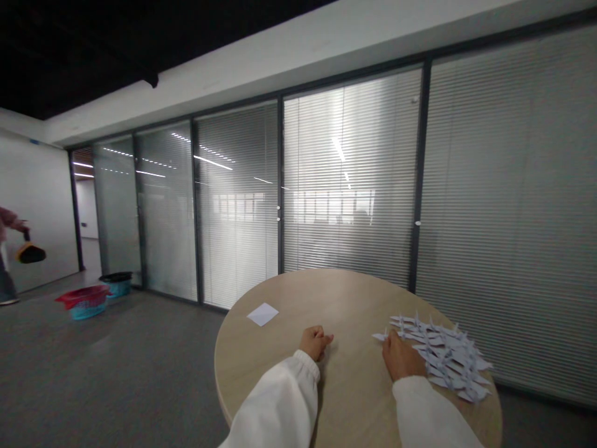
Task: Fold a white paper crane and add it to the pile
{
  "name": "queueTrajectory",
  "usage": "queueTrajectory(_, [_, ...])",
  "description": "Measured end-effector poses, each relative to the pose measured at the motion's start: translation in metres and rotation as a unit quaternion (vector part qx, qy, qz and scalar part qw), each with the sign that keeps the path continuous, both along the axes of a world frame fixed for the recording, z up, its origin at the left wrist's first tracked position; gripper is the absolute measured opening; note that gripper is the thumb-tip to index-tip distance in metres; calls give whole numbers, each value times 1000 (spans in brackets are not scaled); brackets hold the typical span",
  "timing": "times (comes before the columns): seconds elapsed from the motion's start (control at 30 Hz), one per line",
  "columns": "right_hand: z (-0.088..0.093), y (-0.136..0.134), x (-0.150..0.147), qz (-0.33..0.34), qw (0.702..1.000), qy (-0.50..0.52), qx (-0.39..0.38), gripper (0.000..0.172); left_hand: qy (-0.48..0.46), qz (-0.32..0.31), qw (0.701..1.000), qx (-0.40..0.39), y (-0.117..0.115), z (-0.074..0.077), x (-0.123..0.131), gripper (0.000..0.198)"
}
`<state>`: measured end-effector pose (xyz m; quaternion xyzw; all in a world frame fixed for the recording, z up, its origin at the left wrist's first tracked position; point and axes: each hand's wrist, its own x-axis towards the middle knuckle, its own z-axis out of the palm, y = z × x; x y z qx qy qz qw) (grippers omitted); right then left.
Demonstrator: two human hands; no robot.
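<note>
My right hand [403, 357] is closed at the left edge of a group of white folded paper cranes [450, 354]. One paper crane [380, 336] pokes out at its fingertips, pinched there. The group holds several cranes set close together, and my wrist and hand hide part of it. My left hand [316, 343] rests over the middle of the table, its fingers curled in and one finger pointing right, with nothing visible in it. Beyond it, to the left, a flat square sheet of white paper [263, 314] lies on the round wooden table [326, 289].
Glass partitions with blinds [349, 174] stand behind the table. On the grey floor at left are a blue bin with a red liner [86, 303] and another with a black liner [119, 284]. A person [9, 230] at the far left carries a black and yellow object [31, 252].
</note>
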<state>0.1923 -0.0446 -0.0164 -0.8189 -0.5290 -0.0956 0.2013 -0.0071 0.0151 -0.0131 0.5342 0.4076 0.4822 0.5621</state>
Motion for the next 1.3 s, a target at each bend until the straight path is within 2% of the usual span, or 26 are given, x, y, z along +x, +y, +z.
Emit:
queueTrajectory(0.17, [3, -2, 17, -46, 999, 6, -2, 27, 9, 4, 1000, -2, 1, -1, 1, 50])
queueTrajectory(0.43, [5, 1, 30, -54, 998, -1, -16, 29, 2, -6, 1000, 3, 2, -2, 3, 49])
queueTrajectory(0.73, [-1, 7, 33, -61, 998, -23, -24, 29, 0, -7, 1000, -3, -1, 0, 4, 47])
queueTrajectory(1.07, [-4, 10, 36, -61, 997, -33, -42, 30, 33, 13, 999, 26, 0, -1, 5, 47])
queueTrajectory(1.3, [-7, 13, 35, -57, 996, -51, -40, 31, 22, -3, 1000, 13, 0, 0, 5, 45])
